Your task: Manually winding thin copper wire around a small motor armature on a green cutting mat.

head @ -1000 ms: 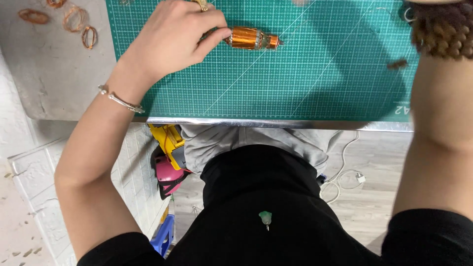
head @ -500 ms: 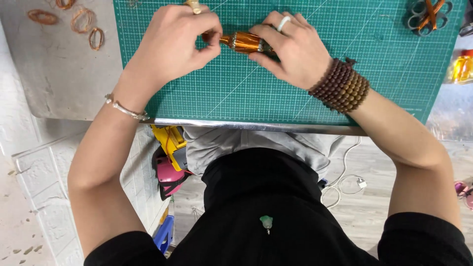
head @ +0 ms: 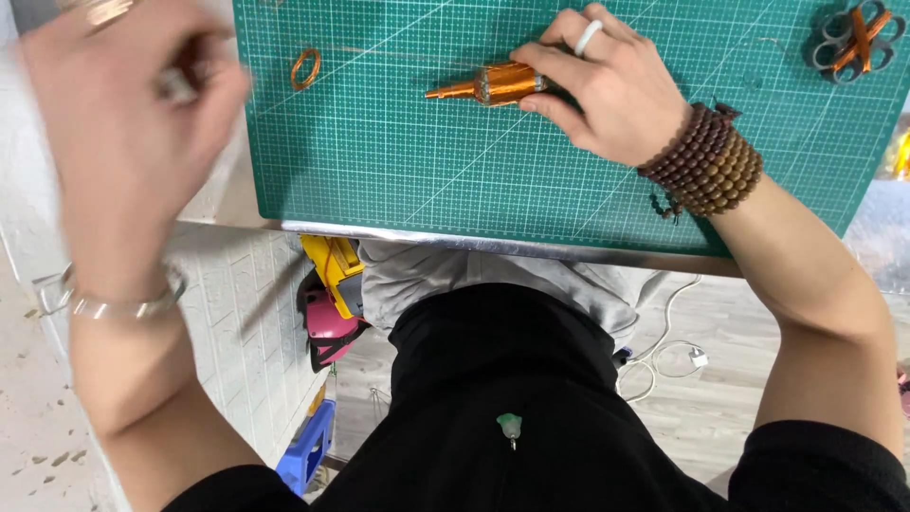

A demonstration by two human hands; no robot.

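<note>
A copper-wound armature (head: 493,83) with a pointed copper end lies on the green cutting mat (head: 427,180). My right hand (head: 607,81), with a white ring and brown bead bracelets, grips its right end. My left hand (head: 133,123) is raised off the mat at the left, blurred, with the fingers curled around something small and grey that I cannot make out. A silver bangle circles that wrist. A small copper wire loop (head: 305,68) rests on the mat between the two hands.
A grey clover-shaped part crossed with copper strips (head: 853,43) sits at the mat's far right corner. The metal table edge (head: 493,248) runs below the mat. Under the table are yellow and pink tools (head: 330,294), a blue stool (head: 305,453) and a white cable (head: 668,356).
My left hand let go of the armature and swung up and left, off the mat. My right hand kept its hold. A copper loop now shows on the mat.
</note>
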